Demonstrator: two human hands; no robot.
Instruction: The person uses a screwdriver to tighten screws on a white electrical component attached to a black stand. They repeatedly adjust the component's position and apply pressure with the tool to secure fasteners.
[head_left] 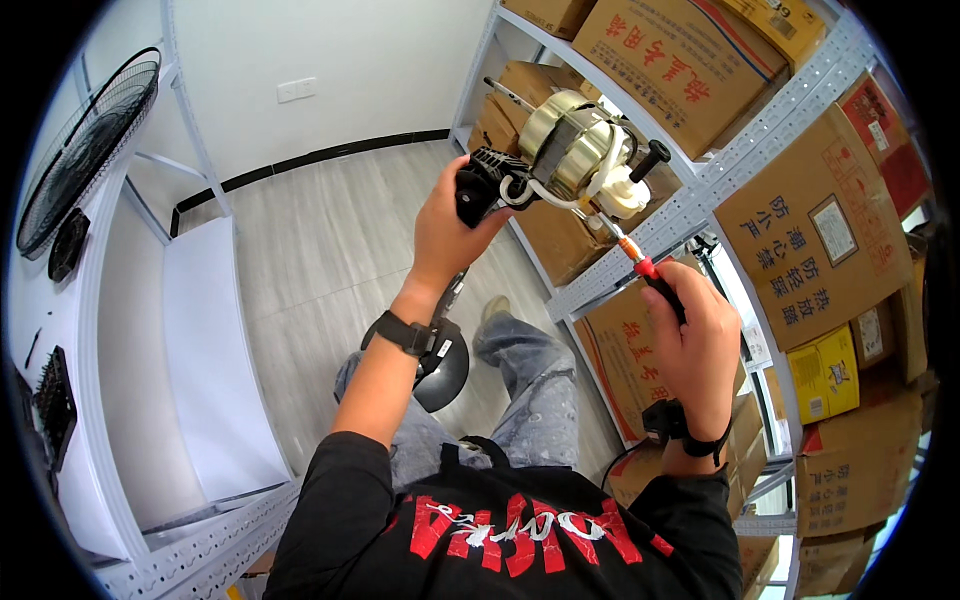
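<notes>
Held up in front of me is a fan motor [568,145] with a brass-coloured metal housing, a shaft pointing to the upper left and a white gearbox [626,192] at its right end. My left hand [447,232] is closed around the black plastic bracket [480,188] joined to it. White wires loop between bracket and gearbox. In my right hand [697,340] is a screwdriver [648,270] with a red and black handle. Its shank points up-left to the underside by the gearbox; the exact tip contact is hard to see. A black knob [653,157] sticks out past the gearbox.
Below my left forearm is a black dome-shaped fan part [443,368] near my legs. A white shelf [100,370] on the left carries a black fan grille [90,150] and small black parts. Metal racks with cardboard boxes [815,225] stand close on the right.
</notes>
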